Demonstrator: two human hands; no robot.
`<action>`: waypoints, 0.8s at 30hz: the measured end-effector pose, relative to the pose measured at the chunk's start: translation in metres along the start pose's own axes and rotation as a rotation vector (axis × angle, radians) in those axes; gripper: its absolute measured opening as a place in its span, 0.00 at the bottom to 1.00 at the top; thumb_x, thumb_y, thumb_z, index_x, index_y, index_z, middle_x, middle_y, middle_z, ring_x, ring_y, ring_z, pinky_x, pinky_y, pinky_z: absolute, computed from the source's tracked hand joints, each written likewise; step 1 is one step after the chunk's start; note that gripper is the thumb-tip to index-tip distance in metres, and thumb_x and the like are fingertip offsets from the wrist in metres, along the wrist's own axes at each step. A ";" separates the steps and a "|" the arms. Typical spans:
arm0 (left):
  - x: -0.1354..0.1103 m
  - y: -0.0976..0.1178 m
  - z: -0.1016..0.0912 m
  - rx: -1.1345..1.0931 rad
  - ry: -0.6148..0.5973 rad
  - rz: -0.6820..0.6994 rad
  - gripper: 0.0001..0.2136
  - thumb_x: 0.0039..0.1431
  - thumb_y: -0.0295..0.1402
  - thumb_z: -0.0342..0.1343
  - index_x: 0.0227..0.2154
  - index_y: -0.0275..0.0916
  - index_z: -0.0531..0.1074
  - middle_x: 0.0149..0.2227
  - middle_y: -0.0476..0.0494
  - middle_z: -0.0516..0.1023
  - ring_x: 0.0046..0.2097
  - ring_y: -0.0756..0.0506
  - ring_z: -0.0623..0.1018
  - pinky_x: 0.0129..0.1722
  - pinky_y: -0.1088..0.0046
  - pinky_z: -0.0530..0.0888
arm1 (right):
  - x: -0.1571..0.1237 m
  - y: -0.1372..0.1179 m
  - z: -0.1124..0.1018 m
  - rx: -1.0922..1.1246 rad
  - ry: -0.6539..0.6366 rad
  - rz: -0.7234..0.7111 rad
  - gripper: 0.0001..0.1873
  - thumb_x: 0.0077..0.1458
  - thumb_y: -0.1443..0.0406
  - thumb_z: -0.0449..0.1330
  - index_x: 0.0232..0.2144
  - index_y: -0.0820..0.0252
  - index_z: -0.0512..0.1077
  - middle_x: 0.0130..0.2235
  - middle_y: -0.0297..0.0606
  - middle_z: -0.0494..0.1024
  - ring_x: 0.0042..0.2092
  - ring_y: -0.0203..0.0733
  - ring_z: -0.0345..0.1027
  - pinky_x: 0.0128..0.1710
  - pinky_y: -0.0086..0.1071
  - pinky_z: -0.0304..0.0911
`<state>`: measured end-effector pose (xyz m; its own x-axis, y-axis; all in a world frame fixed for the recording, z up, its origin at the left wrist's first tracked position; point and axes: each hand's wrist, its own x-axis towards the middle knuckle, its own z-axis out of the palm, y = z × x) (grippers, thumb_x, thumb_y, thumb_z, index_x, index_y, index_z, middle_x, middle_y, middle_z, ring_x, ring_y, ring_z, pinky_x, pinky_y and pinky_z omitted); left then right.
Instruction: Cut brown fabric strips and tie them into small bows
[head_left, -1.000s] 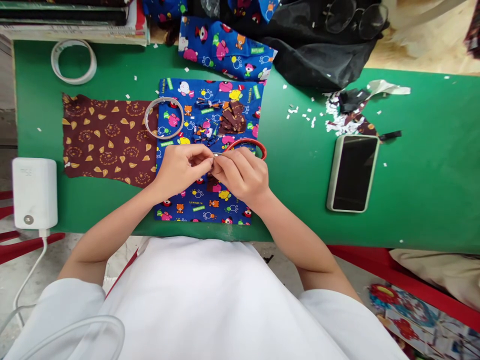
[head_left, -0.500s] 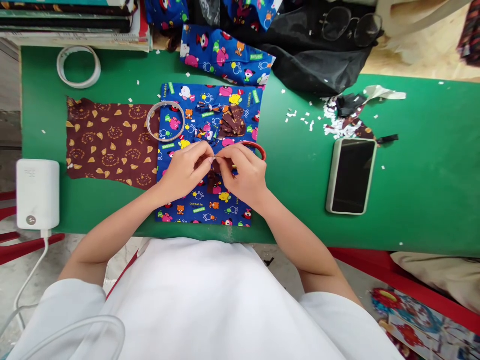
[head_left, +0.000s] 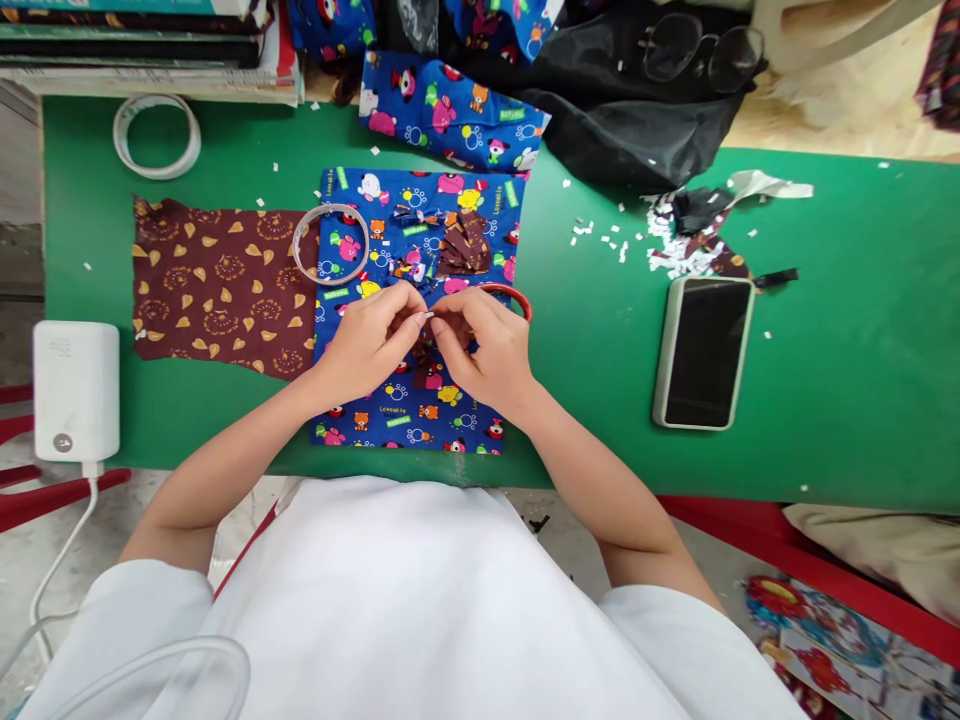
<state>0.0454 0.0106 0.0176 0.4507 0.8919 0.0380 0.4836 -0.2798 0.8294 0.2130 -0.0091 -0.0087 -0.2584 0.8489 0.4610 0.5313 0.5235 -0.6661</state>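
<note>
My left hand (head_left: 375, 340) is closed in a pinch, with a tiny white piece (head_left: 430, 314) at the tips of its thumb and forefinger. Fingertip to fingertip with it, my right hand (head_left: 491, 345) is closed too; whatever it pinches is too small to make out. Both hands are over a blue cartoon-print cloth (head_left: 409, 425). Dark brown strips of fabric (head_left: 465, 245) lie on that cloth beyond my fingers, and more brown fabric shows under them. A red-orange scissors handle (head_left: 514, 295) pokes out behind my right hand, the rest hidden. A tape roll (head_left: 298, 245) rests across the cloth's left edge.
A brown patterned cloth (head_left: 217, 290), another tape roll (head_left: 120, 140) and a white power bank (head_left: 75, 390) are at left. At right lie a phone (head_left: 705, 355) and white paper scraps (head_left: 679, 255). Behind are folded blue cloth (head_left: 450, 110), a black bag (head_left: 637, 130) and glasses (head_left: 671, 50).
The fingertips have shifted very slightly, and the white piece between them shows a little more. Everything else on the table lies as before.
</note>
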 end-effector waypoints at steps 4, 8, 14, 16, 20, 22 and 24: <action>0.000 0.000 -0.002 -0.034 -0.010 0.002 0.06 0.61 0.28 0.48 0.28 0.37 0.64 0.24 0.53 0.65 0.26 0.53 0.64 0.30 0.76 0.62 | 0.000 0.000 0.001 0.037 0.000 0.000 0.06 0.60 0.68 0.52 0.30 0.57 0.64 0.27 0.35 0.70 0.31 0.37 0.64 0.32 0.32 0.60; 0.000 0.000 -0.001 -0.051 -0.044 0.010 0.06 0.61 0.29 0.48 0.28 0.37 0.63 0.23 0.54 0.64 0.25 0.54 0.63 0.28 0.76 0.61 | 0.001 0.001 0.001 0.077 0.006 0.001 0.06 0.58 0.70 0.53 0.28 0.58 0.64 0.26 0.34 0.68 0.30 0.36 0.62 0.31 0.31 0.58; -0.005 -0.001 0.002 -0.046 0.038 0.139 0.05 0.58 0.29 0.52 0.30 0.39 0.60 0.24 0.54 0.63 0.24 0.54 0.64 0.26 0.77 0.63 | 0.002 -0.001 -0.002 0.139 -0.008 0.057 0.08 0.56 0.70 0.54 0.25 0.58 0.64 0.23 0.31 0.66 0.26 0.33 0.58 0.28 0.30 0.55; -0.006 -0.003 0.002 0.041 0.072 0.218 0.04 0.59 0.29 0.51 0.32 0.40 0.60 0.26 0.52 0.64 0.26 0.52 0.65 0.27 0.76 0.65 | 0.002 -0.001 -0.003 0.145 -0.009 0.078 0.08 0.55 0.70 0.55 0.25 0.59 0.65 0.23 0.30 0.66 0.25 0.32 0.58 0.27 0.29 0.54; -0.006 -0.006 0.001 0.304 0.044 0.353 0.03 0.63 0.28 0.46 0.34 0.38 0.64 0.31 0.46 0.68 0.32 0.49 0.70 0.32 0.72 0.68 | 0.003 0.000 -0.003 0.142 -0.011 0.065 0.08 0.55 0.71 0.55 0.25 0.59 0.65 0.22 0.30 0.66 0.25 0.32 0.57 0.27 0.29 0.55; -0.006 -0.007 0.002 0.407 0.021 0.360 0.07 0.65 0.29 0.43 0.35 0.37 0.66 0.32 0.44 0.69 0.33 0.48 0.71 0.32 0.72 0.68 | 0.002 0.001 -0.002 0.124 -0.015 0.041 0.08 0.55 0.72 0.54 0.25 0.59 0.65 0.22 0.30 0.66 0.25 0.33 0.58 0.27 0.29 0.55; -0.006 -0.007 0.002 0.481 0.003 0.361 0.09 0.66 0.30 0.42 0.35 0.36 0.66 0.32 0.43 0.70 0.33 0.48 0.71 0.31 0.73 0.68 | 0.002 0.001 -0.002 0.101 -0.014 0.008 0.07 0.54 0.72 0.54 0.26 0.58 0.64 0.23 0.31 0.66 0.26 0.34 0.59 0.28 0.29 0.56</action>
<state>0.0409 0.0063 0.0104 0.6479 0.7114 0.2724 0.5861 -0.6939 0.4184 0.2149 -0.0069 -0.0074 -0.2664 0.8535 0.4478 0.4499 0.5210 -0.7254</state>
